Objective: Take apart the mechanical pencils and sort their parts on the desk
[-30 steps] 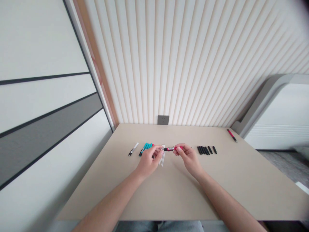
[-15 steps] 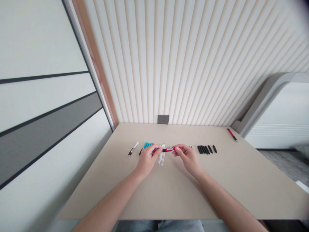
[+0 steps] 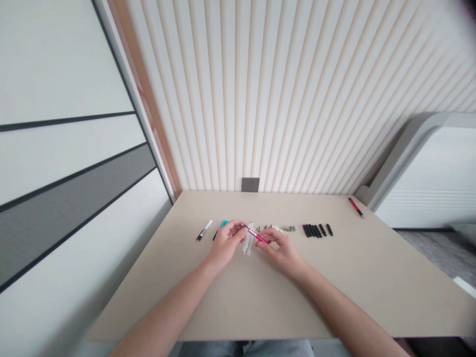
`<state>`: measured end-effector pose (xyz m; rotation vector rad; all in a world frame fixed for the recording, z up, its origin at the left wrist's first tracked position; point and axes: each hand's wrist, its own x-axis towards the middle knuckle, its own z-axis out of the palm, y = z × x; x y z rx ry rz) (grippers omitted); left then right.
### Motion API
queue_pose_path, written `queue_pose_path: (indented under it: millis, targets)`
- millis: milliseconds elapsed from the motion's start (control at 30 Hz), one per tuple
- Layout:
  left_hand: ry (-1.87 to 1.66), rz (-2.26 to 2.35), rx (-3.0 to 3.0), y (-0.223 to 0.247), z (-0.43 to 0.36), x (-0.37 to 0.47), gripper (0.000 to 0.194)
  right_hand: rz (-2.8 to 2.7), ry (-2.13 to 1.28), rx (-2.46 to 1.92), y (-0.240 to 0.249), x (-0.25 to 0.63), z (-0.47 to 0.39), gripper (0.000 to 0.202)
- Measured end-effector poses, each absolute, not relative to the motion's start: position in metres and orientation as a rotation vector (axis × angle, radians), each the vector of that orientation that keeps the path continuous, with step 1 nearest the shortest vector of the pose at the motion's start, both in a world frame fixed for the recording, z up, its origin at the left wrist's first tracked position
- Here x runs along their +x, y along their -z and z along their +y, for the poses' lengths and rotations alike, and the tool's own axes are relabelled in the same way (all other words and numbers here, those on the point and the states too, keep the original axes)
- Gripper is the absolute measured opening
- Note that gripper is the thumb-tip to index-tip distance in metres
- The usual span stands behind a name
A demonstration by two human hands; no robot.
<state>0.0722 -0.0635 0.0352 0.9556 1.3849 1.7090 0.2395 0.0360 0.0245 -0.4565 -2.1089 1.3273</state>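
Note:
A red pen barrel with a dark end hangs tilted between my hands above the table. My left hand pinches its dark upper-left end, and my right hand has its fingers closed on the lower red end. Beneath and behind the barrel lie thin white refills. Small metallic parts sit in a row behind my right hand. Blue pieces are partly hidden by my left hand.
Black grips lie in a row right of my right hand. A white-and-black pen piece is at the left. A red pen rests near the back right edge of the table. Behind stands a ribbed wall with a socket.
The red barrel has gone from nearly level to slanted, its right end lower. My right hand has moved slightly left and down, uncovering the small metallic parts.

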Motion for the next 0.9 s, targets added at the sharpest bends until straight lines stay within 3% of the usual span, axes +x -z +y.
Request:
queue_pose_path:
  millis: [133, 367, 500, 900]
  targets:
    - [-1.755, 1.297, 0.794, -0.033, -0.062, 0.069, 0.030, -2.303, -1.158, -0.396, -0.024, 0.239, 0.030, 0.027]
    - [-1.783, 1.310, 0.748, -0.027, -0.062, 0.059, 0.042, -2.322, -0.590, -0.809, -0.022, 0.253, 0.067, 0.024]
    - [-1.836, 1.304, 0.754, -0.031, -0.061, 0.057, 0.037, -2.402, -0.485, -0.881, -0.018, 0.262, 0.081, 0.022]
    - [-1.990, 1.242, 0.620, -0.029, -0.057, 0.051, 0.034, -2.713, -0.304, -0.308, -0.016, 0.228, 0.029, 0.020]
